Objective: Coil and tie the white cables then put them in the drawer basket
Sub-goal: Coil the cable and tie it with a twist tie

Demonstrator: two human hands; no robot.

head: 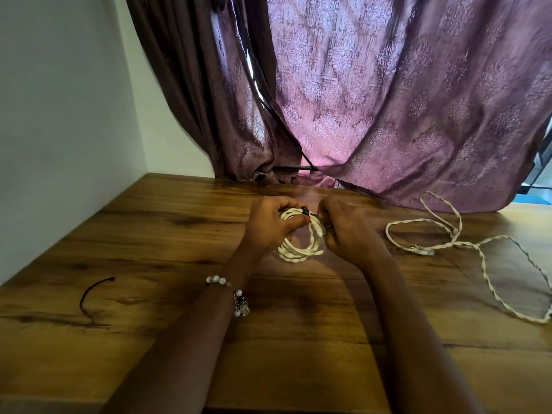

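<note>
A coiled white braided cable (298, 251) is held just above the wooden table (167, 234), between both hands. My left hand (270, 227) grips the coil's left side, thumb across the strands. My right hand (343, 228) pinches the coil's top right, where a small black tie (305, 211) sits on the strands. A second white braided cable (484, 258) lies loose and uncoiled on the table to the right, its plug (422, 251) near the middle of it. A spare black tie (89, 297) lies on the table at the left. No drawer basket is in view.
A purple patterned curtain (388, 100) hangs behind the table and drapes onto its back edge. A white wall (59, 115) borders the table on the left. A beaded bracelet (236, 294) is on my left wrist.
</note>
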